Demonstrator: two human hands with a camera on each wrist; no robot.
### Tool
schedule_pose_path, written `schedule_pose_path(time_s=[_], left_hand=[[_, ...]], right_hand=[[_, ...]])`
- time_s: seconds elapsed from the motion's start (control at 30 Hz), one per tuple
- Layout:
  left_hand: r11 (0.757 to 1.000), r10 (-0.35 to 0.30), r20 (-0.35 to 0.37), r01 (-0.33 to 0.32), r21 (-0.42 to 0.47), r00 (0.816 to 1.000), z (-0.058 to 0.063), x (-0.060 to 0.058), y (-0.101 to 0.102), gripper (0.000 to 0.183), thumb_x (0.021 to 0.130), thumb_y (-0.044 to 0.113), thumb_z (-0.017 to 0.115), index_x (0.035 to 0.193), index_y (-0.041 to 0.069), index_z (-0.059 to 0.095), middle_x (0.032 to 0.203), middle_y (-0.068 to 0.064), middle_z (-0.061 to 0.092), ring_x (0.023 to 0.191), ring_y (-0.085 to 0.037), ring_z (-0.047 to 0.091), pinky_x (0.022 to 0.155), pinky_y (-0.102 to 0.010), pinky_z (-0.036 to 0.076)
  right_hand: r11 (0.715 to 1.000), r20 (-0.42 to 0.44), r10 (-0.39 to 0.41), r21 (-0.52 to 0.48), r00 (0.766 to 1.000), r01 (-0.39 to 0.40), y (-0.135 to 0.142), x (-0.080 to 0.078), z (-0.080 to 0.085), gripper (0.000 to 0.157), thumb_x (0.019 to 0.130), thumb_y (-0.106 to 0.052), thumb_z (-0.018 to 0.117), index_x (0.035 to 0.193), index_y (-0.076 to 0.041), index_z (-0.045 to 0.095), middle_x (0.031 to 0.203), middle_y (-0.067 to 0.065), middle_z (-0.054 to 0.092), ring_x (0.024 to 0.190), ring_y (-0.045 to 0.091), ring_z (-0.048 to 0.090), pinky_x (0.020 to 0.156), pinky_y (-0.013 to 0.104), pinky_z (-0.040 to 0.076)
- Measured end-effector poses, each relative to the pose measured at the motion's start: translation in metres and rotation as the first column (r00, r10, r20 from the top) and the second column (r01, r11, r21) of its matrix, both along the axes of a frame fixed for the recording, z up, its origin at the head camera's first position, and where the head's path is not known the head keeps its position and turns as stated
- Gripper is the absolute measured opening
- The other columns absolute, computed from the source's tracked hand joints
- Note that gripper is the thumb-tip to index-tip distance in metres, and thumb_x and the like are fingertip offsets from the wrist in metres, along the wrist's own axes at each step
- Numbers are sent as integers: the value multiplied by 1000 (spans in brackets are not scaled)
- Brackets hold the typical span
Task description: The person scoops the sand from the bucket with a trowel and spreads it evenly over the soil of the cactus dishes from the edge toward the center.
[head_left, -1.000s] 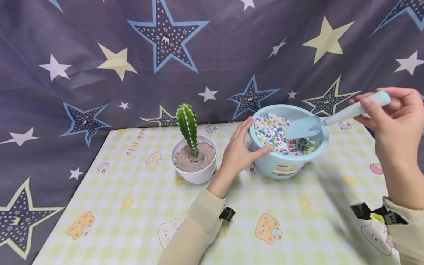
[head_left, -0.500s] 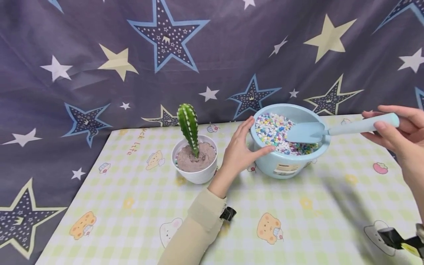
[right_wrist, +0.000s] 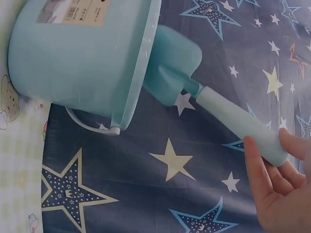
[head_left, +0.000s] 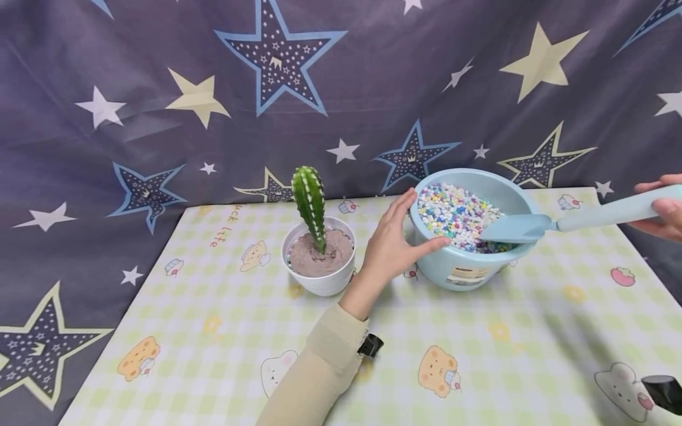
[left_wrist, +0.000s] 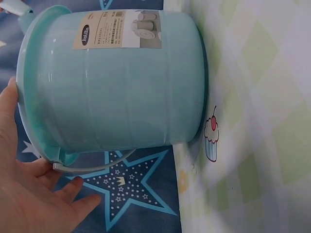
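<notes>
A light-blue plastic bucket (head_left: 439, 266) stands on the right half of the table, holding many small coloured beads (head_left: 450, 213). My left hand (head_left: 386, 251) rests against its left side, thumb at the front rim and fingers extended along the side. In the left wrist view, the spread fingers (left_wrist: 77, 206) are beside the wire handle. At the right edge of the head view, my right hand (head_left: 672, 212) pinches the handle end of a light-blue hand shovel (head_left: 613, 213). Its blade (right_wrist: 180, 53) lies over the bucket's right rim, tip at the beads.
A green cactus (head_left: 309, 204) stands in brown soil in a white pot (head_left: 322, 285), left of the bucket near my left forearm. The table wears a checked cloth (head_left: 213, 367) with cartoon prints. Behind it hangs a dark star-patterned curtain (head_left: 362, 94).
My right hand has moved right and down, tilting the shovel nearer level and drawing its blade toward the bucket's right rim. The left hand stays at the bucket; the view has shifted slightly.
</notes>
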State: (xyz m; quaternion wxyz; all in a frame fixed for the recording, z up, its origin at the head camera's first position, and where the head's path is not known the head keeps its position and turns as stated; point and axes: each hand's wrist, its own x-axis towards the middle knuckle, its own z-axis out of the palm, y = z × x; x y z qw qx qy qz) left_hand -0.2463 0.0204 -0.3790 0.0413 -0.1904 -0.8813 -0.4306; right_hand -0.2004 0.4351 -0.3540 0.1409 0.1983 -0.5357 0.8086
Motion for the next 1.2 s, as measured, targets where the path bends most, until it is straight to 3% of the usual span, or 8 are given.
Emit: schedule_pose_path(time_s=[0.03, 0.2, 0.37, 0.43, 0.63, 0.83, 1.0, 1.2], left_hand=[[1000, 0, -1, 0, -2, 1000, 0, 0, 0, 99, 78, 55, 79, 158, 25, 29, 165, 13, 24, 152, -17, 29, 117, -53, 37], [1000, 3, -3, -3, -9, 1000, 0, 0, 1, 98, 78, 55, 79, 158, 26, 30, 165, 14, 25, 152, -16, 29, 117, -52, 38], [1000, -3, -3, 3, -19, 1000, 0, 0, 1, 99, 78, 56, 79, 158, 27, 29, 165, 14, 24, 152, -16, 28, 118, -51, 37], [1000, -3, -5, 3, -28, 1000, 0, 1, 1, 99, 78, 56, 79, 158, 26, 29, 165, 14, 24, 152, -16, 28, 118, -51, 37], [1000, -8, -18, 8, -29, 1000, 1, 0, -1, 99, 78, 55, 79, 158, 24, 30, 165, 11, 25, 152, -17, 29, 119, -50, 36], [1000, -3, -1, 3, -26, 1000, -1, 0, -1, 99, 78, 55, 79, 158, 25, 29, 166, 12, 23, 152, -18, 28, 120, -51, 35], [1000, -2, 1, 2, -25, 1000, -1, 2, 0, 100, 78, 57, 78, 158, 25, 28, 166, 13, 23, 152, -17, 28, 120, -50, 34], [1000, -10, -25, 9, -26, 1000, 0, 1, 1, 99, 78, 56, 79, 158, 23, 30, 166, 13, 23, 152, -17, 29, 121, -47, 34]], right_hand=[[998, 5, -61, 3, 998, 60, -20, 10, 10, 31, 95, 17, 46, 115, 3, 66, 103, 7, 77, 96, 11, 71, 61, 20, 61], [993, -62, -82, 74, 995, 87, -61, 27, 30, 23, 94, 13, 54, 108, 0, 68, 98, 2, 78, 91, 6, 71, 63, 12, 58], [914, -142, -335, 191, 932, 357, -96, 48, 30, 26, 93, 12, 57, 113, -1, 67, 102, 1, 75, 88, 3, 73, 71, 9, 56], [902, -172, -360, 186, 917, 389, -104, 52, 28, 26, 94, 12, 56, 114, 1, 66, 103, 3, 75, 88, 5, 73, 74, 10, 57], [929, -271, -325, 90, 906, 360, -117, 52, 20, 25, 90, 17, 57, 115, 22, 58, 106, 12, 75, 95, 15, 74, 80, 18, 59], [951, -181, -299, 21, 937, 308, -130, 52, 8, 30, 88, 21, 56, 117, 24, 52, 109, 19, 74, 97, 22, 74, 80, 25, 61], [929, -73, -359, 68, 931, 363, -132, 48, 2, 30, 87, 20, 57, 117, 19, 55, 109, 14, 74, 92, 18, 74, 77, 24, 61], [941, -22, -326, 92, 945, 327, -135, 36, -5, 28, 86, 20, 58, 114, 18, 56, 109, 13, 75, 92, 16, 75, 77, 25, 61]])
